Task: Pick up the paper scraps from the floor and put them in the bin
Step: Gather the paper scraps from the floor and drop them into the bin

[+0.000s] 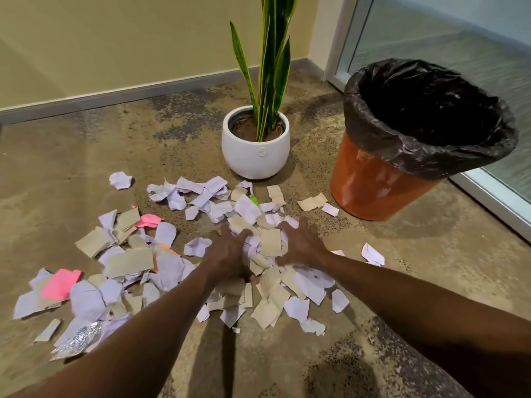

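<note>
Mottled brown concrete floor carries everything here. The orange plastic bin lined with a black bag stands to the right, mouth open and within arm's reach of the mess, which looks handy for dumping loads. Behind the litter sits a white round ceramic pot holding a tall striped plant. Torn paper scraps in lilac, tan and pink lie spread across the floor, thickest in the middle; none shows inside the bin. The left hand and right hand flank a central heap, palms turned inward, probably to scoop a bundle. Their fingers are spread and slightly curled, pressing on paper from both sides, not yet closed around it.
</note>
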Tool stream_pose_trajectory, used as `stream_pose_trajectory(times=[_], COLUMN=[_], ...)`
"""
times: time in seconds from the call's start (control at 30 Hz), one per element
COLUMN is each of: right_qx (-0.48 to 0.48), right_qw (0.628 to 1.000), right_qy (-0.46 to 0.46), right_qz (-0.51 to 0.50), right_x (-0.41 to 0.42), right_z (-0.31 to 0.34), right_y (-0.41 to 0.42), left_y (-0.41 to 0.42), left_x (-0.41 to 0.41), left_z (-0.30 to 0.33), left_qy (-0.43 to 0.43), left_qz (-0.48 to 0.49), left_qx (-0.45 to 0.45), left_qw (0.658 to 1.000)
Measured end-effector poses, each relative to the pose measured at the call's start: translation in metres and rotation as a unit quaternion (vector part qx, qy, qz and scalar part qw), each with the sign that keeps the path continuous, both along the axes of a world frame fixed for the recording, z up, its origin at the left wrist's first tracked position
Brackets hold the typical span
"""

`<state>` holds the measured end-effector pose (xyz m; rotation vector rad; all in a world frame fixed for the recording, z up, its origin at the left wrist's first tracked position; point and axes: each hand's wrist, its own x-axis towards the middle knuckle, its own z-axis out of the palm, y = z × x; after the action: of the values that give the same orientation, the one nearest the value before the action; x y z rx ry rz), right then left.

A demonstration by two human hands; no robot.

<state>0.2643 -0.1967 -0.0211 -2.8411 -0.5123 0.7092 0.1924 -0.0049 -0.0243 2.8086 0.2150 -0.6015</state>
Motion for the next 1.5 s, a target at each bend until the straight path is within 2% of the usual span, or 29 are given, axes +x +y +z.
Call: stream_pose_trajectory(times=[0.17,0.4,0.6,0.7,0.8,0.9,1.03,1.07,1.17,1.2,1.3,1.4,1.5], right_qx=[0.092,0.171,0.258,0.297,0.391,0.444,0.543,0.57,0.662,0.676,0.699,0.671,0.651], right_qw=[0.995,0.98,0.954,0.935,0.889,0.861,0.786,0.76,0.636,0.616,0.598,0.61,0.64], right_qy=[-0.024,0.038,0.084,0.116,0.163,0.181,0.2,0.202,0.241,0.234,0.157,0.063,0.027], right_qz=[-0.026,-0.095,-0.131,-0.152,-0.171,-0.17,-0.215,-0.237,-0.315,-0.331,-0.36,-0.417,-0.409], right_x=[0.002,0.017,0.025,0.027,0.028,0.031,0.04,0.044,0.063,0.072,0.096,0.11,0.122], right_z=[0.013,0.046,0.078,0.1,0.127,0.164,0.221,0.236,0.277,0.286,0.298,0.294,0.281], right_y=[-0.007,-0.027,-0.035,-0.03,-0.024,-0.024,-0.037,-0.044,-0.073,-0.085,-0.116,-0.137,-0.151], left_y=[0.003,0.017,0.047,0.057,0.058,0.044,-0.001,-0.015,-0.056,-0.07,-0.12,-0.166,-0.198], left_x=[-0.004,0.015,0.026,0.03,0.035,0.042,0.071,0.081,0.107,0.115,0.141,0.167,0.178], left_z=[0.008,0.047,0.097,0.128,0.158,0.19,0.227,0.237,0.267,0.277,0.302,0.312,0.316], left_qy=[-0.121,-0.109,-0.131,-0.127,-0.127,-0.121,-0.11,-0.103,-0.055,-0.052,-0.061,-0.052,-0.028], left_qz=[0.007,0.063,0.098,0.122,0.162,0.187,0.224,0.219,0.19,0.181,0.168,0.157,0.14], left_qx=[-0.072,-0.107,-0.109,-0.156,-0.261,-0.367,-0.514,-0.546,-0.641,-0.652,-0.638,-0.601,-0.612], left_qw=[0.99,0.986,0.981,0.972,0.943,0.903,0.82,0.802,0.742,0.734,0.749,0.782,0.778])
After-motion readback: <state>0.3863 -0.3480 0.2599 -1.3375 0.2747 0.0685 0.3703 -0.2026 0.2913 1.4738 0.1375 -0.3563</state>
